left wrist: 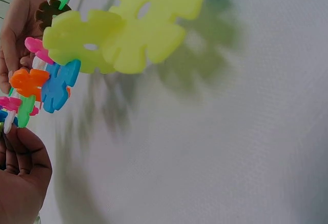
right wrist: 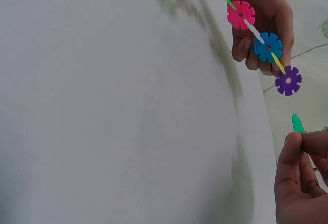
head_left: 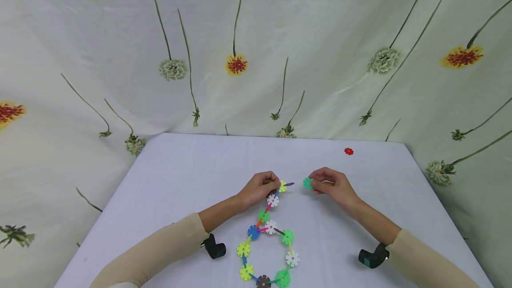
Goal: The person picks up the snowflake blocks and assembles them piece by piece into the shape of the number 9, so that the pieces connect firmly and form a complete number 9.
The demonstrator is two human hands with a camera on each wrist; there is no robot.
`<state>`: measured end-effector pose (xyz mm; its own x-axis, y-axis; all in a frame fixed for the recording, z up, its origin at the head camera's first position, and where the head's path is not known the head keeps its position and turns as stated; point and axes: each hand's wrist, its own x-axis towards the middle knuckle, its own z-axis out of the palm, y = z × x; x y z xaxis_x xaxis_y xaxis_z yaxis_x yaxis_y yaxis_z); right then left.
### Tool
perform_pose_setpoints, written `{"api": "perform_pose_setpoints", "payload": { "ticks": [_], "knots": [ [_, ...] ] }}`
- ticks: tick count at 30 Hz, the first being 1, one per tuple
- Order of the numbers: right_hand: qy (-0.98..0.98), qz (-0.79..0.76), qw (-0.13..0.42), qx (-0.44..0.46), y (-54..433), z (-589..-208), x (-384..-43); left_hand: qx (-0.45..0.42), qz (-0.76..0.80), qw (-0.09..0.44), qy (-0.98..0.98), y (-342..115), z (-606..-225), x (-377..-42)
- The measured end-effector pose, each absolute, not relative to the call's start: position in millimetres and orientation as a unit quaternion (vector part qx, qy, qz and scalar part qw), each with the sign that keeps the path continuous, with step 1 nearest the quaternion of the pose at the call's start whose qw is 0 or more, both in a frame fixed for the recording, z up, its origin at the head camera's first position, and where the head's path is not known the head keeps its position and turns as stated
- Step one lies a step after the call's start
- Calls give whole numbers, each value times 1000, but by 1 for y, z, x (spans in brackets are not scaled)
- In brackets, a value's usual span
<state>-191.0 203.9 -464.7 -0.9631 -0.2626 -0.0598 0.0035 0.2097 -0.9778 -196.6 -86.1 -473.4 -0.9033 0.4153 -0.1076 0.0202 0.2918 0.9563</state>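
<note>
A chain of interlocking notched plastic discs in several colours rises from a closed ring of discs on the table. Near the chain's upper end, my left hand pinches it between thumb and fingers. Past those fingers are a yellow disc and, at the tip, a purple disc. To the right, my right hand pinches a single green disc by its edge. A small gap separates this green disc from the purple one.
A loose red disc lies near the back right of the white table. Behind the table hangs a flower-patterned cloth. Each wrist wears a black camera, such as the left one.
</note>
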Motion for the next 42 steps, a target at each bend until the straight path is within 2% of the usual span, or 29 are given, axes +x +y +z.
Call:
{"api": "perform_pose_setpoints", "payload": {
  "ticks": [19, 33, 42],
  "knots": [
    [778, -608, 109, -114, 179, -465, -193, 143, 584, 183, 778, -83, -473, -198],
    [788, -586, 107, -156, 174, -467, -194, 153, 571, 177, 787, -85, -477, -197],
    [792, -580, 110, -153, 177, -460, -193, 156, 576, 176, 783, -85, -473, -197]
  ]
}}
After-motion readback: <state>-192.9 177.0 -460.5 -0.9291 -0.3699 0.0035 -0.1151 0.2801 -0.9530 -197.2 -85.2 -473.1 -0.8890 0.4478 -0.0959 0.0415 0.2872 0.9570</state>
